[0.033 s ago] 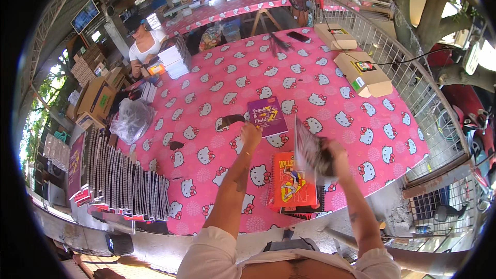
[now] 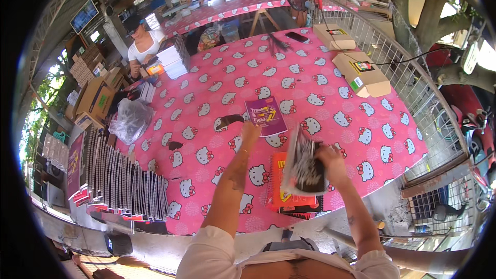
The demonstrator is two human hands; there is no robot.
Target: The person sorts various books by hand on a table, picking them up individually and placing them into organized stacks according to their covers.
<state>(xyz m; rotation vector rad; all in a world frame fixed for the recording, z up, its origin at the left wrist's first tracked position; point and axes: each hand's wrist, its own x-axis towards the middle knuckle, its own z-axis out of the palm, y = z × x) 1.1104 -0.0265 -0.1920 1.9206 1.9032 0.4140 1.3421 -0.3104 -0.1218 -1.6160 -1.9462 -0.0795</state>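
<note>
A purple booklet point(image 2: 266, 117) with yellow and white cover art lies on the pink patterned tablecloth, in front of me. My left hand point(image 2: 251, 133) is closed at its lower left corner, the fingertips partly hidden. Gripped in my right hand point(image 2: 331, 163) is a black-and-white notebook point(image 2: 309, 169), tilted and smeared by motion. It hangs over an orange spiral notebook point(image 2: 279, 176) and covers much of its front. Beneath the orange one, the edges of other dark notebooks point(image 2: 310, 210) show.
A long row of spiral notebooks point(image 2: 126, 183) stands at the left edge, near a plastic bag point(image 2: 130, 120). Cardboard boxes point(image 2: 361, 74) and a phone point(image 2: 296, 37) lie at the far right. Another person point(image 2: 146, 46) works beyond a notebook stack point(image 2: 175, 59). Metal fencing point(image 2: 439, 103) runs along the right.
My right hand has brought the black-and-white notebook slightly left and down, more over the orange notebook. My left hand stays by the purple booklet, whose left edge has shifted slightly left.
</note>
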